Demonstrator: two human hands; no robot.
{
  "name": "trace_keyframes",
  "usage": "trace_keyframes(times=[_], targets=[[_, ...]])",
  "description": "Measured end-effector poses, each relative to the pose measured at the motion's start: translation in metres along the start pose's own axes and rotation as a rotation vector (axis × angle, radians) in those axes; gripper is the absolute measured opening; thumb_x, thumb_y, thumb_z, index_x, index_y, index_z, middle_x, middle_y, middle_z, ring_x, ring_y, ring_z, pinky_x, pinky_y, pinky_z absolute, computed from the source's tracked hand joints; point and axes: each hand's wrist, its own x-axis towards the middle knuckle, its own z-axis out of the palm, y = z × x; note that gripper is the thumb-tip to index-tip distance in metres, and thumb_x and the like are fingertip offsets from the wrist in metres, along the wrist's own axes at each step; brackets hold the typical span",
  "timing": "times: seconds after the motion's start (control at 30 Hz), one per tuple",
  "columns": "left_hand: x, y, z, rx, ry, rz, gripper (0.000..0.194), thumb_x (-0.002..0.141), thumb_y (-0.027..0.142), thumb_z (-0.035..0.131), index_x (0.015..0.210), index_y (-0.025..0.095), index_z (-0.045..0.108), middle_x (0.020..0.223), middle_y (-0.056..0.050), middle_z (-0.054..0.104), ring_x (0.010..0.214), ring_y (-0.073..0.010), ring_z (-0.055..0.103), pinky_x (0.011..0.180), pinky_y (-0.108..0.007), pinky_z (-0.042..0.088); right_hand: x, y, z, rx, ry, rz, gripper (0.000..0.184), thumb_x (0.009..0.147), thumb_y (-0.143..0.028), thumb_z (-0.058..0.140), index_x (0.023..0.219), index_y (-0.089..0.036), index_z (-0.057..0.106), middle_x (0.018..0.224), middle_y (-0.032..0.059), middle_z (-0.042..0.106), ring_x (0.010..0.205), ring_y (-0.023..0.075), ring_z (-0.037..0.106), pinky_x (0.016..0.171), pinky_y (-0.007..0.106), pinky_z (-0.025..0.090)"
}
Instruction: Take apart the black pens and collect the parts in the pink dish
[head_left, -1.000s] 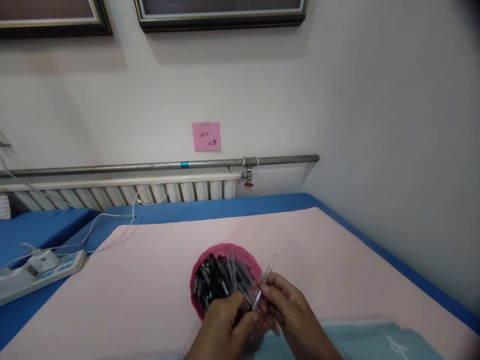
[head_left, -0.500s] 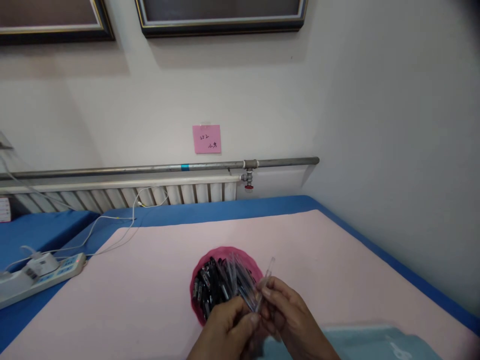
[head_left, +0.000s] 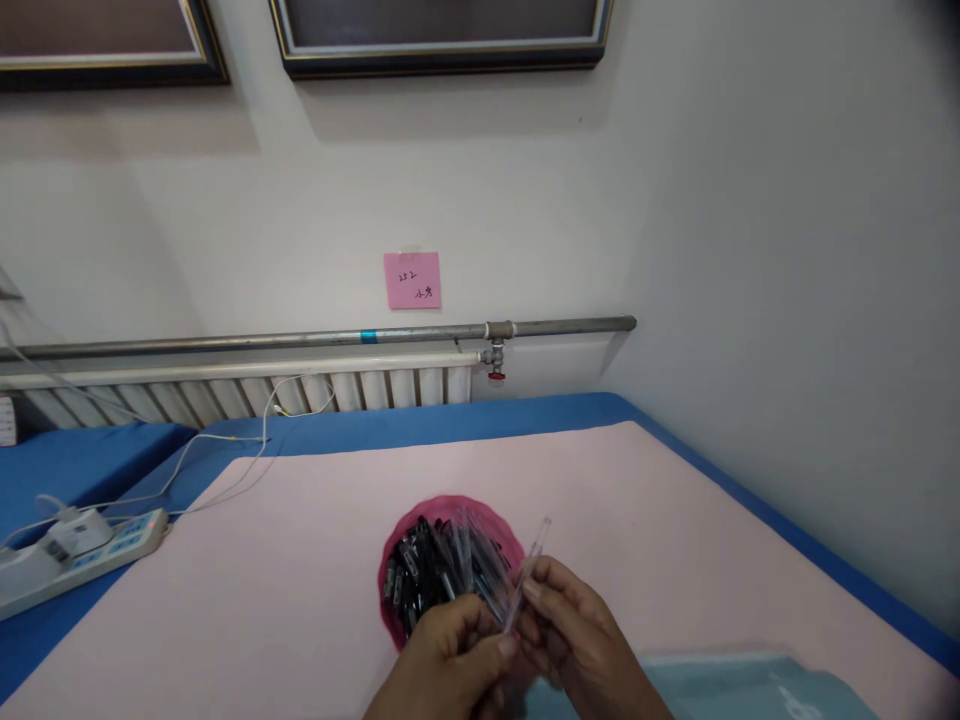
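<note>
A clear plastic pen barrel (head_left: 534, 560) slants upward from between the thumb and fingers of my right hand (head_left: 574, 625). My left hand (head_left: 454, 655) is closed in a pinch at the barrel's lower end; what sits between its fingertips is hidden. Just beyond both hands is a pink bowl (head_left: 388, 525) with a wavy rim. Inside it, black pen caps (head_left: 411, 560) fill the left part and more clear pen barrels (head_left: 480, 550) lean on the right.
Pale pink sheeting (head_left: 300, 560) covers the blue table (head_left: 525, 408). A light-blue cloth or bag (head_left: 720, 685) lies at the front right. On the left is a power strip (head_left: 127, 545) with white cables (head_left: 225, 435). A radiator (head_left: 375, 385) and pipe (head_left: 300, 341) run along the wall.
My hands stay together in front of the bowl. The left hand has shifted slightly down and left, and more of the barrel's lower end shows between the hands.
</note>
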Motion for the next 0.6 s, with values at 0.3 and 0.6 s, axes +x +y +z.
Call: trace_keyframes(times=[0.3, 0.6], targets=[[0.006, -0.012, 0.007, -0.278, -0.052, -0.064, 0.049, 0.069, 0.060, 0.058, 0.070, 0.011, 0.061, 0.052, -0.002, 0.054, 0.042, -0.0074, 0.044, 0.042, -0.020, 0.026, 0.006, -0.007, -0.007, 0.116, 0.085, -0.022, 0.025, 0.067, -0.034, 0.070, 0.069, -0.019, 0.051, 0.055, -0.0060, 0.044, 0.048, 0.0068, 0.038, 0.044, 0.017, 0.027], [-0.005, 0.010, -0.037, 0.278, 0.555, 0.120, 0.034, 0.075, 0.051, 0.051, 0.076, 0.019, 0.058, 0.055, 0.004, 0.051, 0.049, -0.0115, 0.047, 0.048, -0.021, 0.034, 0.006, -0.009, -0.010, -0.357, 0.147, -0.107, 0.021, 0.078, -0.037, 0.053, 0.065, -0.021, 0.047, 0.044, -0.0086, 0.035, 0.039, 0.0078, 0.031, 0.041, 0.020, 0.024]])
